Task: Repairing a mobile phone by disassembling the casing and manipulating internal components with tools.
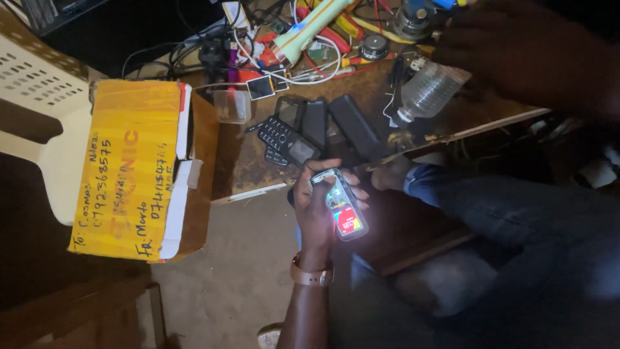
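Observation:
My left hand (314,207), with a brown strap watch on the wrist, is shut on a small mobile phone (342,205). Its lit screen shows red and green and faces up. My thumb lies along the phone's left edge and my fingertips curl around its right side. My right hand (516,55) is a dark blur at the top right, over the far side of the wooden table (248,165) and next to a clear plastic bottle (429,90). Its fingers are too blurred to read. Several dark phones (294,132) lie on the table just beyond my left hand.
A yellow cardboard box (132,168) with handwriting leans at the table's left, beside a cream plastic chair (39,97). Tangled wires, a small clear cup (231,106) and tools crowd the table's back. Something like a hand in a blue sleeve (394,174) rests at the table edge.

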